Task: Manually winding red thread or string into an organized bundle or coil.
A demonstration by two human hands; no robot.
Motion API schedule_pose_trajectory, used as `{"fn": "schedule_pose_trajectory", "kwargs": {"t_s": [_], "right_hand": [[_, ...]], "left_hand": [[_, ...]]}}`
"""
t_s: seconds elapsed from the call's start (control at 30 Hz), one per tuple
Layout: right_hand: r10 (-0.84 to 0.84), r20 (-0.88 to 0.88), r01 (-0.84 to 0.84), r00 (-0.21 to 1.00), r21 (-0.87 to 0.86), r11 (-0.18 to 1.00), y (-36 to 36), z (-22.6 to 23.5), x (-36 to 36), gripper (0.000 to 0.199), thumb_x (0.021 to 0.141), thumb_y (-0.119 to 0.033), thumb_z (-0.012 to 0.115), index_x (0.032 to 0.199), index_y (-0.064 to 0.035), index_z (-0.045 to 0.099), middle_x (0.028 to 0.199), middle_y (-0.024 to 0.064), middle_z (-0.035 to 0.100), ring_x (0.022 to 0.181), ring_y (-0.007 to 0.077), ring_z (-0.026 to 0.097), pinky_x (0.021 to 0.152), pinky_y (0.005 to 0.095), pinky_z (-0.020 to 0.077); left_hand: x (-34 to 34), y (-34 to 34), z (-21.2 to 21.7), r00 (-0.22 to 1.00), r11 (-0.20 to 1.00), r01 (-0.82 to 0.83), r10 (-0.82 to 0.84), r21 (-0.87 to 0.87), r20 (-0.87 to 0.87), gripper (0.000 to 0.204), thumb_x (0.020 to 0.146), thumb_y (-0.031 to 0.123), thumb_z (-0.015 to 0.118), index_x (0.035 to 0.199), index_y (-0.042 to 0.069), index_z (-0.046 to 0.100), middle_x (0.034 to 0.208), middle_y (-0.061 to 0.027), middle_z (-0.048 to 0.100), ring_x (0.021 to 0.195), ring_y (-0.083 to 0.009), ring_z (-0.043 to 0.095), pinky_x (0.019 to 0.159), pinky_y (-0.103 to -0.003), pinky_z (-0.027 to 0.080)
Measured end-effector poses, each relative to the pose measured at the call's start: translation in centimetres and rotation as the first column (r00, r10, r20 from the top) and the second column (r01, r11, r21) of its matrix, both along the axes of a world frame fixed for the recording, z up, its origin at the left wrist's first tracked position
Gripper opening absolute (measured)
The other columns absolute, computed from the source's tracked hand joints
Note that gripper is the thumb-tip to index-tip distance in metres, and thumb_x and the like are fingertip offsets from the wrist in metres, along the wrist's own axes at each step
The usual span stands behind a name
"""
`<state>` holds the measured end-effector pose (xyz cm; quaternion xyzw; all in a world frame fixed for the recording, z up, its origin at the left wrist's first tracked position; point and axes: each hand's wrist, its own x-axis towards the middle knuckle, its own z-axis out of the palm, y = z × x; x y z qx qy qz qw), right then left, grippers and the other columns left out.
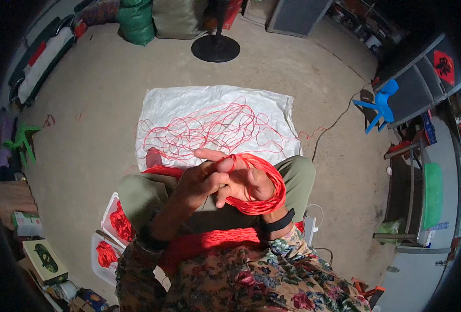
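Observation:
A thick coil of red cord loops around my right hand, passing over its back and wrist side. The fingers of that hand curl inward inside the ring. Close against it, my left hand has its thumb and fingers bent together at a strand on the coil's left edge, with one finger pointing out above. Exactly how the fingertips grip the strand is partly hidden. Beyond my knees, loose red cord lies in tangled loops on a white woven sheet. A long red bundle rests across my lap.
Two white plastic baskets with red cord bundles stand at my left. A black round stand base and a green sack are ahead. A blue chair stands right, near a dark cable. Boxes sit lower left.

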<state>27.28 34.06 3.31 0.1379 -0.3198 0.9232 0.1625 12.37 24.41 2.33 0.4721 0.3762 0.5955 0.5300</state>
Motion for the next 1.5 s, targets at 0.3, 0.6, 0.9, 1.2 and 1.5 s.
{"fn": "schedule_pose_trajectory", "kwargs": {"t_s": [0.3, 0.6, 0.9, 1.2, 1.5], "right_hand": [[-0.138, 0.339, 0.049, 0.931, 0.256, 0.965, -1.6, 2.3, 2.1, 0.040, 0.088, -0.026, 0.066, 0.110, 0.0074, 0.066, 0.119, 0.0307, 0.058, 0.091, 0.0363, 0.068, 0.074, 0.0385, 0.0583], [-0.114, 0.187, 0.073, 0.976, 0.213, 0.974, -1.7, 0.5, 1.0, 0.026, 0.092, -0.015, 0.063, 0.105, 0.0068, 0.068, 0.142, 0.0223, 0.046, 0.097, 0.0251, 0.067, 0.083, 0.0353, 0.0556], [-0.161, 0.146, 0.109, 0.976, 0.315, 0.943, -0.8, -0.3, 0.6, 0.026, 0.087, -0.019, 0.065, 0.093, 0.0054, 0.072, 0.141, 0.0226, 0.049, 0.114, 0.0273, 0.058, 0.092, 0.0396, 0.0475], [-0.067, 0.289, 0.036, 0.955, 0.111, 0.993, -0.9, -0.7, 1.2, 0.060, 0.086, -0.033, 0.067, 0.127, 0.0072, 0.049, 0.109, 0.0129, 0.061, 0.083, 0.0169, 0.059, 0.078, 0.0291, 0.0450], [-0.147, 0.323, 0.094, 0.935, 0.173, 0.980, -0.9, -1.2, 1.1, 0.076, 0.086, -0.036, 0.064, 0.139, 0.0130, 0.040, 0.072, 0.0060, 0.067, 0.073, 0.0112, 0.060, 0.072, 0.0222, 0.0423]], "left_hand": [[-2.1, 0.0, -2.1, 0.843, 0.896, 0.443, -0.431, 0.041, 0.321, 0.047, 0.102, 0.033, 0.045, 0.131, -0.003, 0.047, 0.106, -0.0098, 0.062, 0.083, -0.0198, 0.064, 0.082, -0.038, 0.053], [-2.3, -3.6, 0.4, 0.871, 0.969, 0.006, 0.117, 0.248, -0.477, 0.019, 0.094, 0.008, 0.050, 0.102, 0.003, 0.066, 0.126, -0.0199, 0.057, 0.109, -0.0263, 0.060, 0.091, -0.038, 0.048], [-1.6, -2.9, 1.4, 0.997, 0.994, 0.011, -0.019, -0.112, -0.069, 0.023, 0.091, 0.017, 0.054, 0.099, -0.001, 0.065, 0.092, -0.0100, 0.066, 0.090, -0.0197, 0.062, 0.085, -0.031, 0.045], [-0.6, -2.0, 0.8, 0.884, 0.932, 0.259, -0.122, -0.256, 0.451, 0.040, 0.090, 0.007, 0.045, 0.127, -0.006, 0.049, 0.109, -0.0091, 0.059, 0.097, -0.0179, 0.059, 0.095, -0.032, 0.043], [-1.5, -3.1, -2.5, 0.955, 0.964, -0.106, 0.167, 0.244, -0.245, 0.022, 0.083, -0.005, 0.064, 0.103, 0.004, 0.066, 0.096, -0.0125, 0.062, 0.091, -0.0261, 0.061, 0.084, -0.034, 0.048]]}}
